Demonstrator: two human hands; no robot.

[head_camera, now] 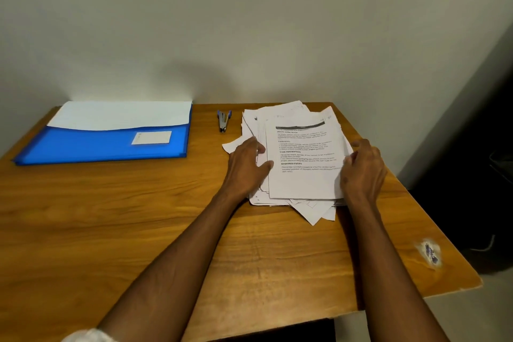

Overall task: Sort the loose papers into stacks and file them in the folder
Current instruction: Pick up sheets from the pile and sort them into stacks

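On the table (138,216) your folder (111,144) lies far left, the papers (302,164) are heaped far right with your left hand (247,166) and right hand (361,166) gripping their sides, a stapler (223,120) between.

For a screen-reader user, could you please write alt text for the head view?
Two hands, left hand and right hand, hold the sides of a messy pile of papers on a wooden table. A blue folder lies left, a stapler between.
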